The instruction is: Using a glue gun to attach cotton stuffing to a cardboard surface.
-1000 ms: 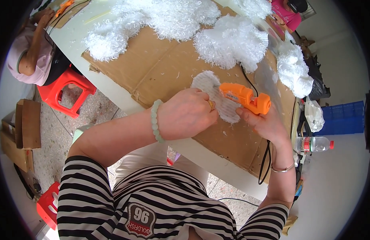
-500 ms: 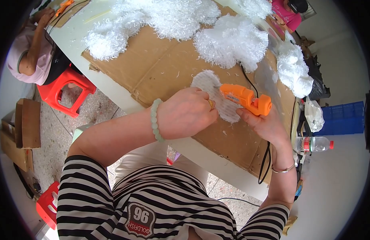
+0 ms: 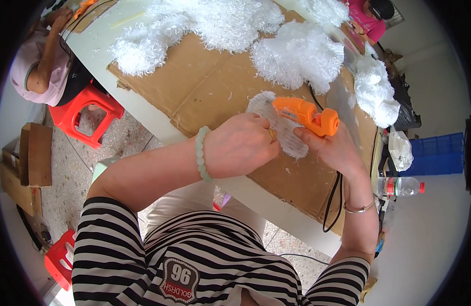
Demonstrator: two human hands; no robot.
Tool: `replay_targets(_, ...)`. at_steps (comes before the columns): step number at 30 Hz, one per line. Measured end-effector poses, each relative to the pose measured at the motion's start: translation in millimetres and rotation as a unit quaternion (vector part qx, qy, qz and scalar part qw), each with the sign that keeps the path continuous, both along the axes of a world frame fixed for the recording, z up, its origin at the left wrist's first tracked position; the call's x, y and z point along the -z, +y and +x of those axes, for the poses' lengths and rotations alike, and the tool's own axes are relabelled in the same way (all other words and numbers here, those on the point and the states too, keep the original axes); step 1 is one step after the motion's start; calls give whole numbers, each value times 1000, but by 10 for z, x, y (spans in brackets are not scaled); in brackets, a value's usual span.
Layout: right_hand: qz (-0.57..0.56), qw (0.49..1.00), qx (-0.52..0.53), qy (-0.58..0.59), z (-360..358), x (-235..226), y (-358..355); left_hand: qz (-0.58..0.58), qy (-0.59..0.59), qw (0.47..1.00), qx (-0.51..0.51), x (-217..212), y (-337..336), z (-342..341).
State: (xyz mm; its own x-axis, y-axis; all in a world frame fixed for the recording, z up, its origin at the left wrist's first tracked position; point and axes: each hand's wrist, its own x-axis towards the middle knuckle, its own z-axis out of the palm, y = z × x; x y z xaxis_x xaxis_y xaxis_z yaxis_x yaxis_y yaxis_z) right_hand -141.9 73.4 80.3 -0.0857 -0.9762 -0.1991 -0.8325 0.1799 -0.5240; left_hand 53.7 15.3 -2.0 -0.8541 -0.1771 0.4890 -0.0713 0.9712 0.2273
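Observation:
An oblong white fabric piece (image 3: 291, 142) with a ribbed face lies on a brown cardboard sheet (image 3: 210, 84). My left hand (image 3: 240, 145) is closed at its near left edge, fingers curled down on it; the fingertips are partly hidden. An orange hot glue gun (image 3: 307, 117) is gripped in my right hand (image 3: 340, 153), thumb along its near side. Its nozzle end points left over the piece's far part; whether it touches the fabric I cannot tell. A black cord runs from the gun below my right wrist.
Fluffy white fabric pieces (image 3: 299, 56) lie across the far side of the table. A plastic bottle (image 3: 401, 185) and a blue crate (image 3: 433, 153) are on the right. At left, a person (image 3: 39, 76) sits on a red stool (image 3: 87, 115); another person (image 3: 365, 23) is at far right.
My right hand has moved the glue gun slightly left and away from me, toward the far end of the white piece. My left hand stays at the same edge.

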Motion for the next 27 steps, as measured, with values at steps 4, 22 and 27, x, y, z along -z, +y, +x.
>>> replay_targets(4,25,999,25,-17,16,-45,6,-14,-7,1000,7,-4,4,3)
replay_targets(22,26,995,36,-84,14,-6,18,-60,-6,998,14,14,16,7)
replay_targets(27,21,993,49,-101,76,2,2,-91,-9,996,8,19,65,26)
